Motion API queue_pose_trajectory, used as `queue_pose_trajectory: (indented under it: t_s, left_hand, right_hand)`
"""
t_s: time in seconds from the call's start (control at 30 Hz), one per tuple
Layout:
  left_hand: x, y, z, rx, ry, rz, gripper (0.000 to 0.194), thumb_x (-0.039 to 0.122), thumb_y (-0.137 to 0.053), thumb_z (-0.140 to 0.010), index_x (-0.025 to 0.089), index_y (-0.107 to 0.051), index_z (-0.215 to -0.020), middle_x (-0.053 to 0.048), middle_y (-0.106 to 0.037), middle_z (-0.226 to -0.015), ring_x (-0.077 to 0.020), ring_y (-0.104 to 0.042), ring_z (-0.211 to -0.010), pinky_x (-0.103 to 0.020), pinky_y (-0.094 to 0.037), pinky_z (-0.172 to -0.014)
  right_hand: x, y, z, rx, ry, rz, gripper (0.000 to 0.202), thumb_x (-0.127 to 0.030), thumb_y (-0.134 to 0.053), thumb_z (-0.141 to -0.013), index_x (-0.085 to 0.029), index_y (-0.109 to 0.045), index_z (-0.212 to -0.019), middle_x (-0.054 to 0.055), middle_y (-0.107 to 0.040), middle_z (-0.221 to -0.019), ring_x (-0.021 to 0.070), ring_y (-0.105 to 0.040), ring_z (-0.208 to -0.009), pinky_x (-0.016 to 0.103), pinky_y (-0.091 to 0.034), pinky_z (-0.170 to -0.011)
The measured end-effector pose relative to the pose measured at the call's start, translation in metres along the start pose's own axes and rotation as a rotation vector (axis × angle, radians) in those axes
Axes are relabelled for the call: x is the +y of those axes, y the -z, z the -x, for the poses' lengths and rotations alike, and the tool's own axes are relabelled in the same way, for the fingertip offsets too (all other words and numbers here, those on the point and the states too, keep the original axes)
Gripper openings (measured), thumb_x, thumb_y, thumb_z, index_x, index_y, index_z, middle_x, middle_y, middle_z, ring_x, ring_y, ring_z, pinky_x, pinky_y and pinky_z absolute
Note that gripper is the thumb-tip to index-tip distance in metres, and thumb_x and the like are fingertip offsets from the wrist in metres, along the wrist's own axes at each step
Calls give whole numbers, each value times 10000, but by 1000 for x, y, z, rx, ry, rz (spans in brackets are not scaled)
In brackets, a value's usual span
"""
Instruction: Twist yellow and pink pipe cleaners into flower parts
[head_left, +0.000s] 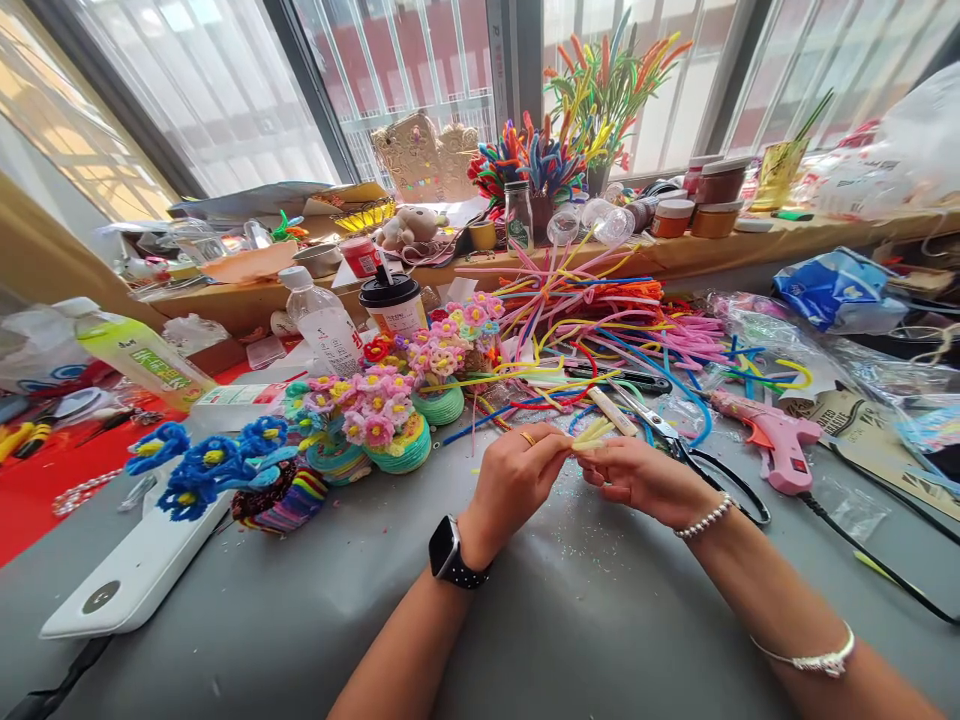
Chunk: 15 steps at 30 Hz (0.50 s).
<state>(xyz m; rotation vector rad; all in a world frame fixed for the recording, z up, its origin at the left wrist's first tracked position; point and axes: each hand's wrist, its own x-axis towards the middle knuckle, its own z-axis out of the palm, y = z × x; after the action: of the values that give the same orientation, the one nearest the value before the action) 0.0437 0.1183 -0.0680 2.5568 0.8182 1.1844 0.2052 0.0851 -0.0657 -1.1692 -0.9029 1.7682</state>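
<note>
My left hand point(517, 485) and my right hand point(637, 475) meet over the grey table, fingertips pinched together. Between them they hold a pale yellow pipe cleaner point(592, 434), bent into loops that stick up past my fingers. Its lower part is hidden by my fingers. Just beyond my right hand lie the scissors point(660, 425), their black handles partly behind my wrist. Left of my hands stand small pots of pipe-cleaner flowers: pink flowers point(379, 405) in a striped pot point(401, 450), and blue flowers point(214, 465) in a rainbow-striped pot point(281, 495).
A pink glue gun point(787, 440) lies at the right with its black cord trailing. Behind my hands spreads a heap of loose pipe cleaners point(600, 310). A lidded cup point(394, 303), a clear bottle point(319, 315) and a white device point(135, 570) stand or lie at the left.
</note>
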Motion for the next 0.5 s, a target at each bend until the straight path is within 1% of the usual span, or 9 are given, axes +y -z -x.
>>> queue_pose_trajectory:
  t_s: [0.07, 0.1, 0.17, 0.23, 0.33, 0.5]
  left_hand:
    - [1, 3, -2, 16, 139, 149, 125, 218, -483, -770, 168, -586, -720, -32, -620, -705, -130, -568, -687, -245, -446, -664]
    - [2, 4, -3, 12, 237, 248, 130, 242, -498, -759, 162, -576, -693, -29, -612, -679, -126, -568, -652, -242, -452, -641]
    - [4, 6, -5, -30, 431, 483, 157, 286, -524, -737, 151, -553, -663, -25, -605, -649, -123, -572, -612, -238, -461, -607]
    - [6, 6, -6, -81, 578, 701, 178, 310, -547, -717, 144, -538, -655, -24, -611, -645, -127, -583, -618, -240, -468, -608]
    - [8, 6, -7, -103, 694, 873, 192, 320, -590, -679, 137, -540, -647, -19, -615, -635, -129, -588, -626, -253, -474, -631]
    - [10, 5, -9, -92, 757, 918, 223, 342, -632, -630, 138, -544, -615, -9, -610, -601, -127, -589, -598, -248, -476, -615]
  right_hand:
    - [-3, 1, 2, -21, 27, -8, 192, -324, -668, -611, -155, -611, -682, -15, -455, -658, 73, -391, -606, 193, -276, -485]
    - [-4, 1, 3, -18, 54, 14, 196, -339, -655, -629, -159, -619, -699, -10, -463, -668, 77, -396, -623, 195, -288, -500]
    - [-8, 3, 5, 9, 111, 55, 202, -359, -634, -653, -166, -628, -715, -4, -469, -674, 82, -398, -633, 198, -293, -509]
    - [-9, 3, 7, 34, 154, 81, 202, -367, -624, -663, -169, -631, -702, -1, -470, -671, 79, -390, -613, 201, -280, -493]
    - [-8, 3, 6, 39, 187, 106, 204, -370, -626, -658, -165, -628, -661, 4, -483, -673, 75, -376, -581, 211, -265, -478]
    - [-3, -2, 4, 63, 190, 108, 193, -361, -644, -634, -172, -636, -670, 4, -517, -692, 80, -382, -591, 218, -265, -494]
